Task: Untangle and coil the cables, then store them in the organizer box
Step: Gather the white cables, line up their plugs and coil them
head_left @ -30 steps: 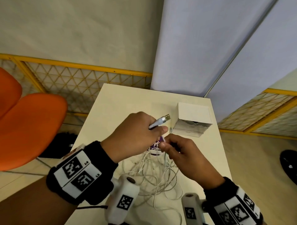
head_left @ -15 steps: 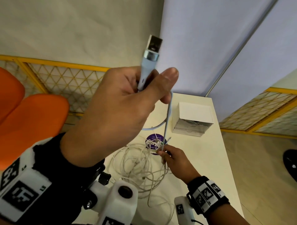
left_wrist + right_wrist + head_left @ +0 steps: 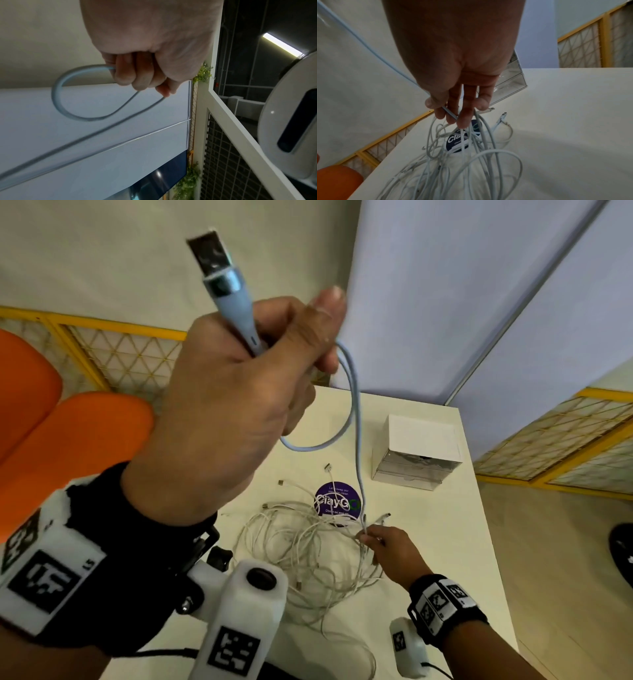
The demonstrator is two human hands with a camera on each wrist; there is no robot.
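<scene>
My left hand [image 3: 260, 364] is raised high near the camera and grips a light blue cable [image 3: 356, 440] just below its USB plug [image 3: 209, 258]. The left wrist view shows that cable [image 3: 72, 108] looping out of the curled fingers [image 3: 137, 75]. The cable runs down to my right hand [image 3: 387, 546], which pinches its lower part [image 3: 448, 112] at the table, at the edge of a tangle of white cables [image 3: 308, 553]. The organizer box [image 3: 416, 453], white-topped with clear drawers, stands at the table's back right.
A round purple sticker [image 3: 337, 503] lies on the cream table [image 3: 445, 542] under the tangle. An orange chair [image 3: 68, 440] stands left of the table. Yellow mesh fencing [image 3: 130, 354] and grey partition panels [image 3: 445, 302] stand behind.
My left hand has lifted the blue cable's USB end high, away from the pile, drawing the cable taut. My right hand stayed low at the tangle, holding the cable's lower part.
</scene>
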